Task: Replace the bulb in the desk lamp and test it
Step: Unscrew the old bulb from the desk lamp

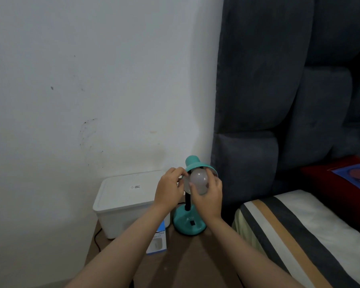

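A teal desk lamp stands on a small wooden table, its round base (189, 222) carrying a black switch. Its shade (192, 163) tilts toward me. A frosted white bulb (199, 180) sits at the mouth of the shade; its base is hidden inside. My right hand (208, 199) wraps its fingers around the bulb from below and the right. My left hand (169, 189) pinches the left rim of the shade. The bulb is unlit.
A white lidded plastic box (125, 201) stands left of the lamp against the wall. A blue and white bulb carton (157, 240) lies on the wooden table (183, 265). A black cord (96, 240) hangs at the table's left. A bed with a striped cover (303, 235) is at right.
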A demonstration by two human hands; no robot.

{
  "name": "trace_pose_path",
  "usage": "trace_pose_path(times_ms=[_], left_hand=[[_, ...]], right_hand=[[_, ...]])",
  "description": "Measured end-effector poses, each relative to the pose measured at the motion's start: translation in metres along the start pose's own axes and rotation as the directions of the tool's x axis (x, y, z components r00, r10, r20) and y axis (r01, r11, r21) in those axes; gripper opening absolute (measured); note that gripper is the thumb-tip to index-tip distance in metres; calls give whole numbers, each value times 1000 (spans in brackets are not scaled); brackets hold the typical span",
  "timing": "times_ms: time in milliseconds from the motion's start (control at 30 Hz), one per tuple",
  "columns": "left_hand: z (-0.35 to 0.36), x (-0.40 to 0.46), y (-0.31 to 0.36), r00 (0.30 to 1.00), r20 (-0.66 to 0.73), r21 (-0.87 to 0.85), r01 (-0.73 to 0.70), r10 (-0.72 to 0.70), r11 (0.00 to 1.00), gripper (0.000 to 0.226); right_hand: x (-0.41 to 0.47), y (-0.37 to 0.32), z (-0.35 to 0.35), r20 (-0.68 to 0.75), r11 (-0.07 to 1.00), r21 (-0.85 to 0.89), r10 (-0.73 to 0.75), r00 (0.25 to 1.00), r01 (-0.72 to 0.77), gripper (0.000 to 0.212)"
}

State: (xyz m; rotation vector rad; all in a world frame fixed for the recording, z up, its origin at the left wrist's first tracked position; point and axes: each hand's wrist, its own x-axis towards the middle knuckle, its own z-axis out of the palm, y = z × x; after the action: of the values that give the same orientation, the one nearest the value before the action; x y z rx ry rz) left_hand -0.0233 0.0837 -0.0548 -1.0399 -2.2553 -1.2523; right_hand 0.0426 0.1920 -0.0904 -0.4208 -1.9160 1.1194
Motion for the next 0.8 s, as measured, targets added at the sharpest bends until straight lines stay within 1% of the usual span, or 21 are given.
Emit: trace_pose_path(times_ms=[67, 167, 267, 367, 433, 500, 600, 667, 733, 800], left_hand=[[0, 0, 0, 1000, 3, 1, 3, -3, 1000, 27], [0, -1, -1, 1000, -3, 9, 4, -4, 1000, 27], [0, -1, -1, 1000, -8, 5, 7, -7, 1000, 26], [0, -1, 1, 1000, -8, -4, 5, -5, 1000, 27], [0, -2, 2, 1000, -9, -12, 8, -9, 1000, 27], [0, -2, 2, 1000, -13, -22, 16, -16, 1000, 27], [0, -1, 2, 1000, -13, -25, 11, -11, 1000, 26], [0, -1, 2, 1000, -11, -26, 3, -3, 1000, 25], [0, -2, 2, 1000, -13, -23, 5, -5, 1000, 23], [-1, -2, 1, 1000, -19, -22, 13, -13, 1000, 24]], right_hand=[[0, -1, 3, 11, 999, 37, 33, 999, -33, 62], [1, -1, 4, 32, 1000, 10, -16, 999, 16, 51], [4, 2, 1, 93, 987, -105, -113, 989, 123, 48], [8, 6, -6, 169, 935, -258, -204, 964, 243, 52], [8, 9, -10, 179, 912, -289, -247, 952, 291, 53], [5, 9, -12, 133, 934, -249, -228, 965, 255, 53], [1, 4, -8, 29, 996, -31, -77, 997, 78, 59], [2, 0, -4, 17, 998, 63, 7, 1000, -8, 58], [6, -1, 0, 32, 997, 74, 34, 999, -36, 53], [8, -1, 0, 57, 1000, 23, -11, 998, 10, 50]])
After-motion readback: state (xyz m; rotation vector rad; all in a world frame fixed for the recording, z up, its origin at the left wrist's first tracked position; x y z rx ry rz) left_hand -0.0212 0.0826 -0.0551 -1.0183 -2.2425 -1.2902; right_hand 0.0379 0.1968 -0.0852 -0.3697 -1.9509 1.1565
